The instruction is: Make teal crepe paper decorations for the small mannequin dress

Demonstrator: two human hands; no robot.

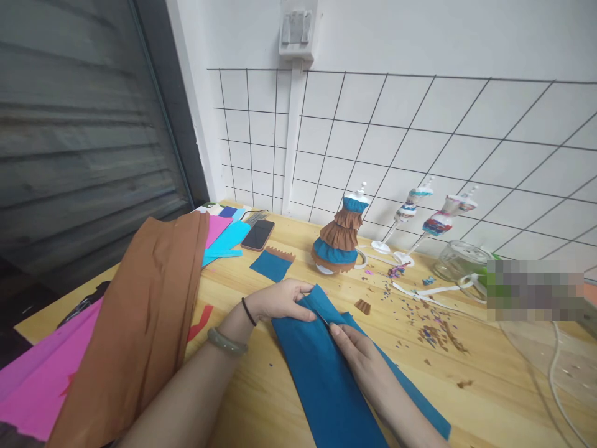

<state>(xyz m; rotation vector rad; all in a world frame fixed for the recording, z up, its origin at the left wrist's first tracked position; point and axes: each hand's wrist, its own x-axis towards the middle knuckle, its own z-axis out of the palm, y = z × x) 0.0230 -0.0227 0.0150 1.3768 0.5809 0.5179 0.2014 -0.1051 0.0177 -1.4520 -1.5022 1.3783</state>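
A long blue sheet of crepe paper (321, 373) lies folded in front of me. My left hand (284, 300) pinches its upper end, thumb on top and fingers behind. Over the same sheet, my right hand (357, 348) is closed on a thin blade-like tool (323, 320), whose tip lies against the paper; the rest is hidden by my fingers. Beyond my hands stands a small dress form (340, 233) in a tiered blue and brown paper dress. A blue paper piece with a brown zigzag edge (272, 264) lies behind my left hand.
Brown crepe paper (140, 298) and pink sheets (46, 373) cover the left side. A phone (258, 235) lies farther back. Two more dress forms (405, 211) stand near the wire grid (373, 130). Paper scraps (433, 333), a clear jar (459, 258) and a white cable (555, 367) are right.
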